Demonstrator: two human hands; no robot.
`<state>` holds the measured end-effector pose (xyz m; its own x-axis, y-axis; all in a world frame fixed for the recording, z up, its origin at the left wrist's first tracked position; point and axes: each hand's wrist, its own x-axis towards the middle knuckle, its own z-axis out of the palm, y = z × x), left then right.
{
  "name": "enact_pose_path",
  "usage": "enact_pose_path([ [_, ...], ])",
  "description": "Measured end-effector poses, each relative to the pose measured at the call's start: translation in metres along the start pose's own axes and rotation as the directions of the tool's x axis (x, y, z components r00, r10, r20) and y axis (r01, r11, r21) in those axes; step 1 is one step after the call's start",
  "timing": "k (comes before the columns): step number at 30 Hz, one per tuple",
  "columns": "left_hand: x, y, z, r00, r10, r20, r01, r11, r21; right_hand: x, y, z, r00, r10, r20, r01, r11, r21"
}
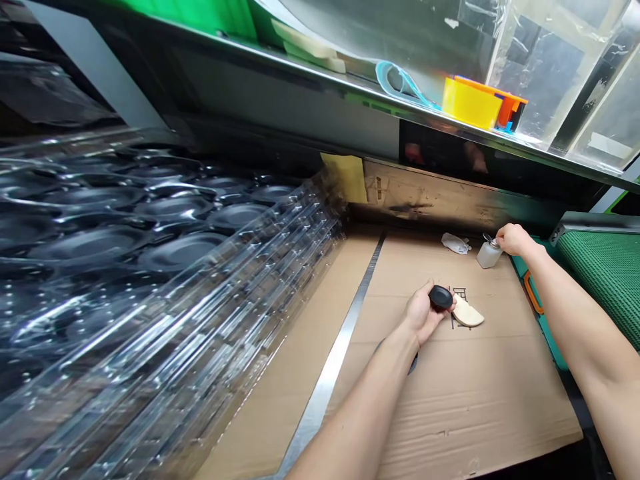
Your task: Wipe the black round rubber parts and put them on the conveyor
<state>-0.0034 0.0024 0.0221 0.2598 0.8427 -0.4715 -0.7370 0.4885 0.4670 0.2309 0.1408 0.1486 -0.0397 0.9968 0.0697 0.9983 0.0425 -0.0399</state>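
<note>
My left hand (421, 312) is closed round a small black oval part (441, 297), held above the cardboard sheet. Just right of its fingertips lies a cream half-moon pad (469, 312), maybe a sponge. Farther back, my right hand (515, 239) has its fingers closed at the top of a small whitish pump bottle (489, 256) with a metal lid, which is tipped up. A crumpled white wipe or piece of plastic (455, 243) lies left of the bottle. Beneath my left forearm a dark round-edged item (413, 363) shows in part; the rest is hidden.
Stacked clear plastic trays (165, 373) with black oval parts fill the left side. Cardboard (480, 400) covers the worktop. A green conveyor belt (605, 273) runs at the right. Overhead, a shelf holds a yellow tape roll (470, 103) and a blue strip (400, 83).
</note>
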Motion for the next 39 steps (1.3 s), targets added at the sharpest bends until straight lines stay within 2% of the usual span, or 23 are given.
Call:
enact_pose_path([
  [3, 0.001, 0.000, 0.000, 0.999, 0.011, 0.030, -0.011, 1.000, -0.012, -0.032, -0.016, -0.002, 0.991, -0.053, -0.119, 0.064, 0.994, 0.085],
  [5, 0.002, -0.001, 0.000, 0.998, 0.012, 0.054, -0.011, 1.000, -0.024, -0.067, -0.038, 0.011, 0.967, -0.133, -0.216, 0.168, 0.974, 0.153],
  [8, 0.003, -0.003, 0.001, 0.999, 0.022, 0.044, -0.019, 0.998, -0.065, -0.123, -0.081, 0.055, 0.932, -0.280, -0.228, 0.334, 0.909, 0.250],
  [10, 0.003, -0.004, 0.001, 0.998, 0.050, 0.029, -0.047, 0.994, -0.096, -0.146, -0.106, 0.088, 0.903, -0.370, -0.218, 0.423, 0.852, 0.308],
  [12, 0.003, -0.004, 0.001, 0.996, 0.087, 0.024, -0.084, 0.988, -0.127, -0.153, -0.121, 0.112, 0.879, -0.402, -0.257, 0.472, 0.813, 0.342],
  [14, 0.001, -0.004, 0.001, 0.995, 0.101, 0.022, -0.096, 0.985, -0.145, -0.149, -0.122, 0.123, 0.877, -0.388, -0.283, 0.470, 0.817, 0.334],
  [18, 0.001, -0.005, 0.001, 0.999, 0.055, 0.004, -0.054, 0.994, -0.095, -0.144, -0.108, 0.121, 0.885, -0.384, -0.262, 0.455, 0.830, 0.322],
  [22, 0.004, -0.010, 0.000, 0.994, 0.106, 0.001, -0.106, 0.992, -0.067, -0.147, -0.106, 0.115, 0.852, -0.472, -0.229, 0.524, 0.785, 0.332],
  [25, 0.006, -0.012, -0.001, 0.994, 0.107, 0.015, -0.106, 0.993, -0.046, -0.148, -0.109, 0.111, 0.889, -0.389, -0.243, 0.443, 0.865, 0.235],
  [27, 0.006, -0.013, -0.002, 0.997, 0.082, 0.017, -0.082, 0.997, -0.015, -0.151, -0.111, 0.108, 0.915, -0.349, -0.203, 0.385, 0.906, 0.177],
  [30, 0.007, -0.014, -0.001, 0.994, 0.105, 0.002, -0.105, 0.994, -0.006, -0.155, -0.112, 0.107, 0.910, -0.393, -0.134, 0.413, 0.892, 0.186],
  [32, 0.006, -0.016, 0.000, 0.989, 0.151, -0.006, -0.151, 0.988, -0.026, -0.154, -0.113, 0.108, 0.904, -0.397, -0.162, 0.423, 0.885, 0.195],
  [35, 0.003, -0.017, 0.002, 0.989, 0.145, 0.003, -0.145, 0.989, -0.003, -0.150, -0.111, 0.110, 0.929, -0.289, -0.232, 0.328, 0.933, 0.148],
  [37, 0.000, -0.018, 0.003, 0.995, 0.096, 0.018, -0.097, 0.995, 0.039, -0.150, -0.105, 0.111, 0.948, -0.231, -0.219, 0.267, 0.951, 0.152],
  [39, -0.001, -0.018, 0.005, 0.997, 0.072, 0.036, -0.074, 0.996, 0.050, -0.153, -0.100, 0.112, 0.953, -0.235, -0.189, 0.274, 0.938, 0.212],
])
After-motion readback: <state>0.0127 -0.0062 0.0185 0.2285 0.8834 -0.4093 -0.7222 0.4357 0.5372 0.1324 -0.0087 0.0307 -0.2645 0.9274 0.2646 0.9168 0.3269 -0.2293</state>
